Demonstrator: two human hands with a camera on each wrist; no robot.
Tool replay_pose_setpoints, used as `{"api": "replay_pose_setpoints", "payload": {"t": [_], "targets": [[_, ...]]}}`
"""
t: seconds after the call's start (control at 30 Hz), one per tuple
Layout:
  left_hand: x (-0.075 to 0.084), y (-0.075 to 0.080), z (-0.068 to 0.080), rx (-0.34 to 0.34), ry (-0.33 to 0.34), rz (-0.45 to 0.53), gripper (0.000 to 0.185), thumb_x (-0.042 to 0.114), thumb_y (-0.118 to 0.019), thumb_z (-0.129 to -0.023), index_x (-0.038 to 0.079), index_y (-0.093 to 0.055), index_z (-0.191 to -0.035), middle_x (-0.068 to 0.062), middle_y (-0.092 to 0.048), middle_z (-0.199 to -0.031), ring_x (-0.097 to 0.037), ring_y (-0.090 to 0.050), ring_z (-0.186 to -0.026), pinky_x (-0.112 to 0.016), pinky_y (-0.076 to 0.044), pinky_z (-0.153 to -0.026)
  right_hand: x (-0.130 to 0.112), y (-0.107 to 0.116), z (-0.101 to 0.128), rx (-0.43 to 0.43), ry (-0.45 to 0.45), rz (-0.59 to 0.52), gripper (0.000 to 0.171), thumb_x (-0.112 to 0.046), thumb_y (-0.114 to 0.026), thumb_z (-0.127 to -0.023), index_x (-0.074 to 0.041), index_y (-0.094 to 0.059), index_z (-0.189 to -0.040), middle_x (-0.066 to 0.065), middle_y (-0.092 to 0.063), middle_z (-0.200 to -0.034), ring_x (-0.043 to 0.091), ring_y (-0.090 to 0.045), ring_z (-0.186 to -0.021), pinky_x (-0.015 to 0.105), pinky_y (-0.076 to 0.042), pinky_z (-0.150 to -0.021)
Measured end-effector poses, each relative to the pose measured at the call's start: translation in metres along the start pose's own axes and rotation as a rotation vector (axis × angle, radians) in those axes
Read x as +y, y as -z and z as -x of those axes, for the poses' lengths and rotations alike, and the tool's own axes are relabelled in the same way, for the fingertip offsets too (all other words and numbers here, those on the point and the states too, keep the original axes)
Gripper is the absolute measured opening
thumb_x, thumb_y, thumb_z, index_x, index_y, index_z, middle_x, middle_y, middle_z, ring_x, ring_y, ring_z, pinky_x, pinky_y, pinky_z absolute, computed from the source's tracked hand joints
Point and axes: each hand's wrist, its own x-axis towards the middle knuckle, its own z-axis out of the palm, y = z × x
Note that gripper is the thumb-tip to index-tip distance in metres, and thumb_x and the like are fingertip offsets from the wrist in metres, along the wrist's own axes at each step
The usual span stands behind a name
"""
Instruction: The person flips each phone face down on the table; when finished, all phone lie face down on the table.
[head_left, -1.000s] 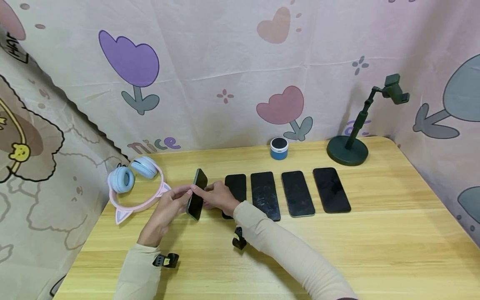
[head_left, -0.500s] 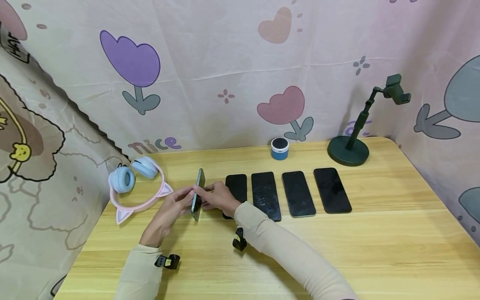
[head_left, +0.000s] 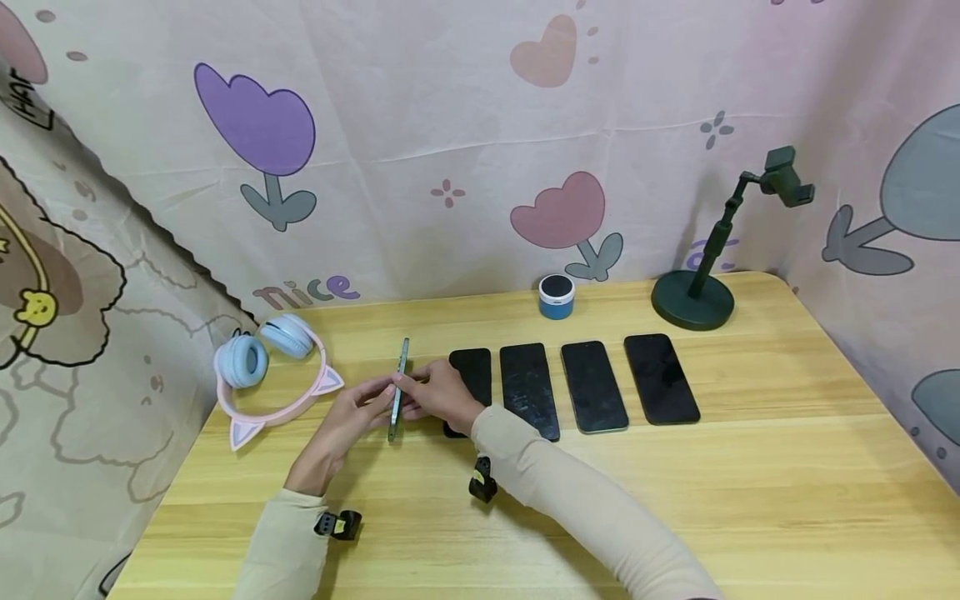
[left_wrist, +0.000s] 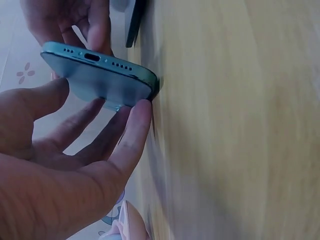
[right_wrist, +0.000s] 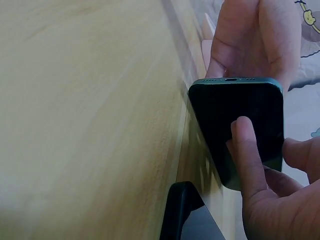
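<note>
A teal phone (head_left: 397, 388) stands on its long edge on the wooden table (head_left: 675, 492), left of a row of dark phones. My left hand (head_left: 358, 410) holds it from the left, thumb on the upper edge and fingers against the pale back (left_wrist: 95, 75). From the right, my right hand (head_left: 435, 393) holds it with the thumb on the dark screen (right_wrist: 235, 115). In the left wrist view the left hand (left_wrist: 85, 145) is under the phone. In the right wrist view the right hand (right_wrist: 260, 185) lies along the screen.
Several dark phones lie flat in a row, the nearest (head_left: 472, 371) partly behind my right hand, the farthest (head_left: 662, 378) at right. Pink and blue cat-ear headphones (head_left: 273, 371) sit at left. A small blue speaker (head_left: 557, 296) and a green phone stand (head_left: 693, 296) are at the back.
The phone has turned from leaning with its screen showing to upright on its edge, so only its thin side faces me. Both hands stayed on it.
</note>
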Motion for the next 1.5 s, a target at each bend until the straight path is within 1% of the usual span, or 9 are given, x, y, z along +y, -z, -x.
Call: {"api": "replay_pose_setpoints", "payload": {"t": [0.3,0.43,0.57,0.67,0.73,0.97,1.2,1.37,1.5], "targets": [[-0.0022,-0.0022,-0.0014,0.046,-0.013,-0.076,0.053,0.028,-0.056,-0.106,0.000,-0.045,-0.150,-0.024,-0.045,-0.150,-0.035,-0.048,-0.134,-0.040,-0.048,-0.104,-0.0018,0.0031,0.0031,0.021,0.015,0.021,0.027,-0.018,-0.063,-0.102,0.005,-0.074,-0.109,0.012,-0.072,-0.073,0.027,-0.074,-0.068,0.040,-0.061,-0.069],[-0.0032,-0.0015,-0.0026,0.060,-0.017,-0.114,0.050,0.024,-0.056,-0.106,0.000,-0.046,-0.150,-0.024,-0.046,-0.149,-0.035,-0.050,-0.132,-0.042,-0.047,-0.105,0.0000,0.0042,0.0018,0.036,0.022,0.035,0.025,-0.016,-0.064,-0.101,0.007,-0.075,-0.104,0.013,-0.071,-0.072,0.023,-0.073,-0.063,0.040,-0.061,-0.068],[-0.0041,-0.0009,-0.0021,0.070,-0.014,-0.160,0.051,0.023,-0.057,-0.106,0.000,-0.046,-0.150,-0.026,-0.048,-0.148,-0.038,-0.050,-0.133,-0.048,-0.043,-0.108,0.0017,0.0055,0.0017,0.056,0.031,0.066,0.023,-0.014,-0.066,-0.100,0.006,-0.076,-0.096,0.014,-0.069,-0.070,0.018,-0.070,-0.057,0.038,-0.061,-0.065],[-0.0048,-0.0004,-0.0020,0.084,-0.003,-0.197,0.051,0.022,-0.058,-0.105,0.000,-0.046,-0.150,-0.026,-0.049,-0.147,-0.039,-0.049,-0.133,-0.053,-0.040,-0.109,0.0022,0.0066,0.0027,0.068,0.036,0.100,0.021,-0.011,-0.067,-0.099,0.006,-0.076,-0.091,0.014,-0.069,-0.069,0.018,-0.070,-0.055,0.037,-0.061,-0.062],[-0.0052,-0.0003,-0.0021,0.097,0.008,-0.225,0.051,0.021,-0.059,-0.105,0.000,-0.046,-0.150,-0.025,-0.050,-0.145,-0.038,-0.049,-0.132,-0.052,-0.042,-0.107,0.0022,0.0070,0.0034,0.075,0.034,0.125,0.019,-0.010,-0.067,-0.098,0.006,-0.076,-0.090,0.013,-0.069,-0.068,0.018,-0.070,-0.055,0.037,-0.061,-0.061],[-0.0055,-0.0009,-0.0026,0.147,0.039,-0.278,0.052,0.008,-0.065,-0.100,-0.002,-0.048,-0.147,-0.024,-0.052,-0.140,-0.034,-0.050,-0.124,-0.037,-0.048,-0.093,0.0023,0.0065,0.0035,0.105,0.017,0.237,0.014,-0.008,-0.074,-0.093,0.006,-0.077,-0.095,0.011,-0.071,-0.067,0.023,-0.072,-0.059,0.031,-0.060,-0.058],[-0.0058,-0.0007,-0.0031,0.160,0.051,-0.282,0.053,0.005,-0.064,-0.099,-0.004,-0.046,-0.148,-0.025,-0.047,-0.145,-0.036,-0.047,-0.127,-0.042,-0.046,-0.096,0.0041,0.0053,0.0039,0.111,0.005,0.371,0.020,-0.009,-0.082,-0.086,0.005,-0.077,-0.101,0.006,-0.072,-0.065,0.018,-0.072,-0.060,0.024,-0.057,-0.061],[-0.0068,-0.0012,-0.0036,0.176,0.057,-0.292,0.054,0.006,-0.066,-0.098,-0.004,-0.047,-0.148,-0.025,-0.048,-0.144,-0.037,-0.046,-0.127,-0.043,-0.047,-0.096,0.0066,0.0048,0.0041,0.112,0.008,0.428,0.031,-0.011,-0.084,-0.085,0.005,-0.075,-0.110,0.001,-0.071,-0.065,0.014,-0.071,-0.061,0.026,-0.058,-0.066],[-0.0059,-0.0013,-0.0043,0.183,0.065,-0.307,0.056,0.006,-0.067,-0.097,-0.003,-0.047,-0.148,-0.024,-0.048,-0.144,-0.036,-0.047,-0.127,-0.041,-0.047,-0.095,0.0060,0.0051,0.0051,0.100,0.025,0.480,0.031,-0.014,-0.084,-0.085,0.005,-0.075,-0.109,0.002,-0.072,-0.065,0.013,-0.070,-0.061,0.025,-0.056,-0.064]]}}
